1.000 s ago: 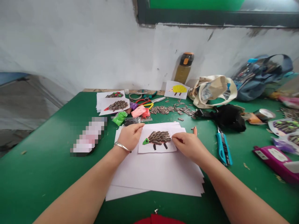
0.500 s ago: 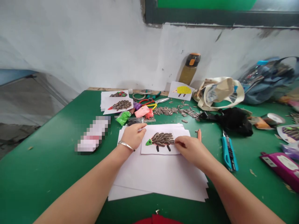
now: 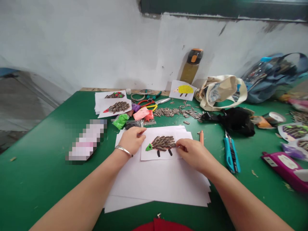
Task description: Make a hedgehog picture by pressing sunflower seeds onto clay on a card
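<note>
A white card (image 3: 151,156) bears a hedgehog picture with a green clay head (image 3: 149,147), black legs and a body of sunflower seeds (image 3: 164,143). It lies on a stack of white paper (image 3: 157,183). My left hand (image 3: 132,139), a silver bangle at its wrist, holds the card's left edge with thumb and forefinger. At the tail end of the seed body, my right hand (image 3: 190,151) is closed in a pinch against the card. Its fingers hide whatever is between them. An orange stick-like piece (image 3: 201,137) lies just beyond the right hand.
Behind the papers lie bagged coloured clay (image 3: 121,121), scissors (image 3: 162,101) and loose sunflower seeds (image 3: 167,112). More hedgehog cards (image 3: 117,110) are at back left. On the right are a blue utility knife (image 3: 231,154), a black pouch (image 3: 239,122) and a purple case (image 3: 284,168). A bottle (image 3: 191,67) stands by the wall.
The whole view has shifted, so the scene sits slightly further left. Both hands keep their places at the card, and the seed body looks the same.
</note>
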Motion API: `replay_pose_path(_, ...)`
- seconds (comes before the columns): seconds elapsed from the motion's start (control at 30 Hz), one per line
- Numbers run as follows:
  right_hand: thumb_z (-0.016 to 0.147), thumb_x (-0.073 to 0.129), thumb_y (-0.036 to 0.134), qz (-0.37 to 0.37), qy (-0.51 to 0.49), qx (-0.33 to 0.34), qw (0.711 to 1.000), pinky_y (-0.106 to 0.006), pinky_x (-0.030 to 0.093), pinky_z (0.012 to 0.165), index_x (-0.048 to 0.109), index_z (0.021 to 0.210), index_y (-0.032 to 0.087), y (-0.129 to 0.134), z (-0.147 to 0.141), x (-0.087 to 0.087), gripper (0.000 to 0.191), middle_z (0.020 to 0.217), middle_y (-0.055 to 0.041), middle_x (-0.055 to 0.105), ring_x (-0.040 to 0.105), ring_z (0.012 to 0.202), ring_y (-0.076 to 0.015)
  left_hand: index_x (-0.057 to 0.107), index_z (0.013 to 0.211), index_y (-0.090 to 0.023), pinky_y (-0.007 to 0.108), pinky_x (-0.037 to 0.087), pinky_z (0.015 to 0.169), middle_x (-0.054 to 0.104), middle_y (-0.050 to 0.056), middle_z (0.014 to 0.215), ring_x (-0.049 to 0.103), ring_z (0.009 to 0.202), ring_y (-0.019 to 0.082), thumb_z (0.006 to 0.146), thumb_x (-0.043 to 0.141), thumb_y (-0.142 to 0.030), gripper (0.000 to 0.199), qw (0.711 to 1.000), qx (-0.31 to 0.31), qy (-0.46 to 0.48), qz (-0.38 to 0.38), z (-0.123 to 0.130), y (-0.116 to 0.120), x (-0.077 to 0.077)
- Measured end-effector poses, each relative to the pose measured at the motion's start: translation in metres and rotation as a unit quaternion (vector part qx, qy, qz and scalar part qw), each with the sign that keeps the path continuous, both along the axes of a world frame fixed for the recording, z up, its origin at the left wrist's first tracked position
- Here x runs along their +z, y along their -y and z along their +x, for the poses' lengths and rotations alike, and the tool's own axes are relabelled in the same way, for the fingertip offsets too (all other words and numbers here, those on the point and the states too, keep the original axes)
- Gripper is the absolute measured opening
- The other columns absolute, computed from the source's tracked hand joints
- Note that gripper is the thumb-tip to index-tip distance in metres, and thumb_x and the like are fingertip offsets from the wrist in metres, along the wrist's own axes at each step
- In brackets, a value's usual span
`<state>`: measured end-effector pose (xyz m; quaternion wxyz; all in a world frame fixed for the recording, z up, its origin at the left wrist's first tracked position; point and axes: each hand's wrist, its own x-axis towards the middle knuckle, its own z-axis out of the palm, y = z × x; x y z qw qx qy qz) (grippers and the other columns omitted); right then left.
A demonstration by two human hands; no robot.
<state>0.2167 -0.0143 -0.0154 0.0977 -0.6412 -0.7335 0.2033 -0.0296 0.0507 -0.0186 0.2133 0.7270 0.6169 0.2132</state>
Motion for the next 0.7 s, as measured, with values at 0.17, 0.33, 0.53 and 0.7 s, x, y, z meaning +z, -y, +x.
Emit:
replay_pose_path(0.17,0.082,0.042,0.020,0.013,-0.009,0.008,1.000,-0.027,0.040,0.069,0.060,0.078,0.023,0.000,0.001,-0.004,0.018,0.080,-0.0016,0.068,0.060,0.071,-0.0164,0.074,0.101,-0.021,0.030,0.053,0.087,0.073,0.005,0.098,0.068,0.090,0.021,0.074,0.055,-0.018,0.033,0.999,-0.019,-0.017,0.026,0.001,0.001,-0.001)
replay_pose_path(0.33,0.082,0.044,0.022,0.002,-0.036,0.005,0.999,-0.029,0.041,0.072,0.061,0.077,0.024,-0.001,0.003,-0.003,0.017,0.073,-0.0004,0.067,0.059,0.068,-0.0161,0.074,0.101,-0.021,0.028,0.053,0.086,0.073,0.003,0.096,0.067,0.087,0.019,0.076,0.053,-0.021,0.033,0.998,-0.010,0.044,0.052,0.000,0.005,0.006)
replay_pose_path(0.53,0.081,0.045,0.024,-0.009,-0.071,-0.018,0.997,-0.053,0.017,0.109,0.061,0.079,0.024,-0.004,0.007,-0.002,0.016,0.066,0.0040,0.065,0.062,0.070,-0.0161,0.074,0.101,-0.019,0.028,0.054,0.080,0.073,0.004,0.094,0.067,0.083,0.018,0.075,0.056,-0.030,0.033,0.987,0.010,0.144,0.065,-0.002,0.008,0.008)
replay_pose_path(0.7,0.083,0.045,0.027,0.011,-0.102,-0.064,0.993,-0.059,-0.011,0.110,0.063,0.098,0.024,-0.007,0.009,-0.005,0.023,0.078,0.0012,0.068,0.064,0.079,-0.0186,0.073,0.101,-0.018,0.028,0.055,0.078,0.073,0.005,0.090,0.067,0.081,0.018,0.074,0.060,-0.031,0.033,0.982,0.024,0.177,0.059,0.001,0.010,0.009)
